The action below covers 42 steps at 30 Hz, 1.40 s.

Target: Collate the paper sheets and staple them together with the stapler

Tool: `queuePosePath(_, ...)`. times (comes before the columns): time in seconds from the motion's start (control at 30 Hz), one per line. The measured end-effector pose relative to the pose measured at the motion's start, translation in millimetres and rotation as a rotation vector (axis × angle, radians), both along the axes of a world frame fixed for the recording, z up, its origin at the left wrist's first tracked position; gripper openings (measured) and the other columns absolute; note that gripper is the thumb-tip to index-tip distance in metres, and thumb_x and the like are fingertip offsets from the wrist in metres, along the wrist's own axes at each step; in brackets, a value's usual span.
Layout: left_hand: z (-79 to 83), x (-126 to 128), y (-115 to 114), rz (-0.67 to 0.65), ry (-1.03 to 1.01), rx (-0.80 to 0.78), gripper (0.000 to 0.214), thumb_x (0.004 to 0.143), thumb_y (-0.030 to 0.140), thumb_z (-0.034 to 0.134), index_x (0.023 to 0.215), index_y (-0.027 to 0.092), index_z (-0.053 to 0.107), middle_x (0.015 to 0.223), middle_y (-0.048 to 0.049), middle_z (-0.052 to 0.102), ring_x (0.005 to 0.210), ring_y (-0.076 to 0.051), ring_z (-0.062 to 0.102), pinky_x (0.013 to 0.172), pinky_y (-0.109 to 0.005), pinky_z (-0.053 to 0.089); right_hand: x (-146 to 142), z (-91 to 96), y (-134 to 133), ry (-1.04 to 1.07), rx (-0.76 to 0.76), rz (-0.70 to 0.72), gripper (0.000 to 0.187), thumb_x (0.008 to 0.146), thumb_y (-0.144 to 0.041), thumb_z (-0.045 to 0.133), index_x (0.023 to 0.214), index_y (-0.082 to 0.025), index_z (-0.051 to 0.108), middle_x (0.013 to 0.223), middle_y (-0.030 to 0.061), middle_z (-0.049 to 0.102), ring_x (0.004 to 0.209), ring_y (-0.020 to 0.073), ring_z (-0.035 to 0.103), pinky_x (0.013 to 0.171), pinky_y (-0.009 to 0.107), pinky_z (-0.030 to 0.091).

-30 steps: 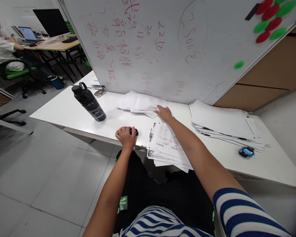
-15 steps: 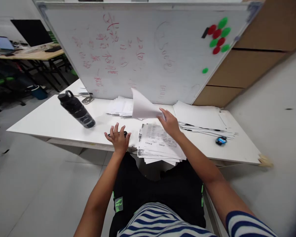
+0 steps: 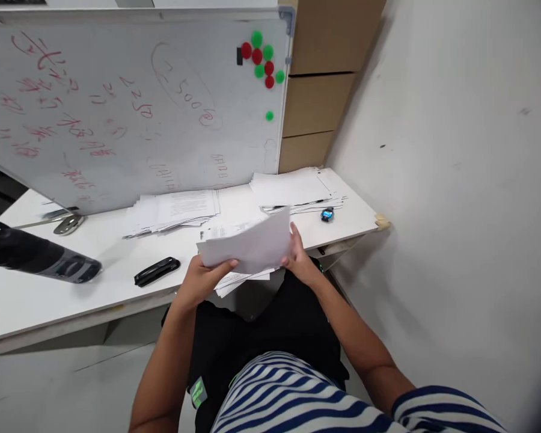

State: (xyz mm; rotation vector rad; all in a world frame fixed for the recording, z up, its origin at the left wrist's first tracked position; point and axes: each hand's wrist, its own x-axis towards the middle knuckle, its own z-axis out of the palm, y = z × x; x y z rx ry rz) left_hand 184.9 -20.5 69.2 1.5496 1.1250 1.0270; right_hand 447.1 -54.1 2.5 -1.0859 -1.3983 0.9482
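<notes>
Both hands hold up a white sheet of paper (image 3: 251, 245) above the near edge of the white table (image 3: 36, 300). My left hand (image 3: 202, 280) grips its lower left corner, thumb on top. My right hand (image 3: 299, 260) pinches its right edge. Under the sheet lies a stack of printed pages (image 3: 234, 280) hanging over the table edge. A black stapler (image 3: 157, 271) rests on the table left of my left hand, apart from it.
A black water bottle (image 3: 38, 258) lies at the far left. Paper piles sit at the back middle (image 3: 174, 210) and back right (image 3: 293, 187). A small blue object (image 3: 327, 214) lies near the right pile. A whiteboard (image 3: 130, 102) stands behind; a wall closes the right.
My left hand left the stapler and took the sheet's corner. My right hand brought a sheet from the back pile toward me. The view swung to the right.
</notes>
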Motion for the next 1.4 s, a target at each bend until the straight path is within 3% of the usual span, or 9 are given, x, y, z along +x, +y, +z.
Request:
queuePosePath(0.17,-4.2,-3.4,16.4,0.012,0.035,0.084,0.029,0.067,0.043,0.082,0.081,0.020,0.074,0.085,-0.0056,0.074,0.081,-0.023,0.068,0.070,-0.034,0.056,22.2,27.3,11.6,-0.013,-0.006,0.045,0.075,0.079,-0.053,0.074,0.145,-0.030,0.047,0.142,0.0080,0.057,0.132,0.0286,0.051,0.108,0.045,0.043)
queuePosePath(0.3,-37.5,-7.8,28.7,0.199,-0.003,-0.065,0.043,0.064,0.047,0.083,0.091,0.015,0.074,0.091,-0.0086,0.075,0.086,-0.026,0.070,0.076,-0.038,0.056,3.3,4.5,23.7,-0.044,-0.056,-0.049,0.041,0.084,-0.055,0.066,0.109,-0.023,0.073,0.114,0.0072,0.072,0.111,0.0284,0.064,0.097,0.044,0.051)
queuePosePath(0.43,-68.9,-8.4,24.9,0.293,-0.004,-0.108,0.048,0.067,0.049,0.080,0.099,0.014,0.071,0.100,-0.0108,0.074,0.094,-0.028,0.069,0.083,-0.041,0.055,-21.5,-18.5,24.7,-0.092,-0.040,-0.098,0.035,0.089,-0.051,0.058,0.105,-0.024,0.073,0.109,0.0053,0.074,0.104,0.0263,0.067,0.092,0.042,0.053)
queuePosePath(0.53,-74.7,-22.2,21.1,0.301,0.004,0.034,0.054,0.072,0.048,0.077,0.116,0.018,0.064,0.109,-0.0106,0.071,0.101,-0.026,0.067,0.087,-0.040,0.054,-28.0,-15.0,22.3,-0.170,-0.039,-0.136,0.036,0.091,-0.049,0.054,0.108,-0.023,0.073,0.110,0.0061,0.074,0.102,0.0261,0.068,0.087,0.038,0.054)
queuePosePath(0.7,-67.0,-111.1,36.3,0.407,0.433,0.296,0.059,0.078,0.041,0.071,0.133,0.026,0.053,0.136,-0.0116,0.057,0.130,-0.030,0.050,0.107,-0.046,0.040,-37.0,1.2,32.1,-0.161,-0.207,-0.196,0.038,0.084,-0.047,0.061,0.102,-0.016,0.073,0.097,0.0075,0.076,0.091,0.0271,0.070,0.077,0.035,0.055)
queuePosePath(0.8,-76.3,-172.1,51.6,0.391,0.728,0.127,0.056,0.063,0.037,0.080,0.115,0.021,0.064,0.128,-0.0147,0.062,0.129,-0.039,0.046,0.106,-0.051,0.037,-58.5,4.8,43.1,-0.069,-0.413,-0.108,0.036,0.080,-0.041,0.064,0.101,-0.014,0.072,0.099,0.0105,0.076,0.088,0.0267,0.071,0.072,0.034,0.056)
queuePosePath(0.9,-93.6,-203.9,59.8,0.244,0.622,-0.028,0.043,0.070,0.040,0.071,0.107,0.019,0.066,0.111,-0.0116,0.068,0.109,-0.032,0.060,0.093,-0.044,0.046,-86.2,5.9,51.3,-0.070,-0.496,-0.015,0.033,0.077,-0.033,0.064,0.103,-0.014,0.071,0.103,0.0114,0.076,0.088,0.0250,0.072,0.072,0.031,0.056)
queuePosePath(1.1,-102.7,-211.1,51.2,0.238,0.313,-0.092,0.044,0.073,0.044,0.071,0.109,0.020,0.064,0.107,-0.0077,0.069,0.096,-0.024,0.063,0.079,-0.035,0.049,-119.4,4.7,61.6,-0.129,-0.534,0.058,0.031,0.076,-0.026,0.061,0.103,-0.015,0.069,0.102,0.0106,0.076,0.087,0.0245,0.072,0.070,0.030,0.055)
queuePosePath(1.4,-93.4,-207.4,47.4,0.179,0.375,-0.103,0.052,0.070,0.055,0.072,0.107,0.020,0.067,0.106,-0.0087,0.069,0.094,-0.026,0.064,0.079,-0.036,0.050,-153.4,-2.3,71.9,-0.203,-0.487,0.176,0.036,0.078,-0.030,0.060,0.111,-0.016,0.065,0.110,0.0099,0.073,0.095,0.0250,0.070,0.079,0.033,0.054)
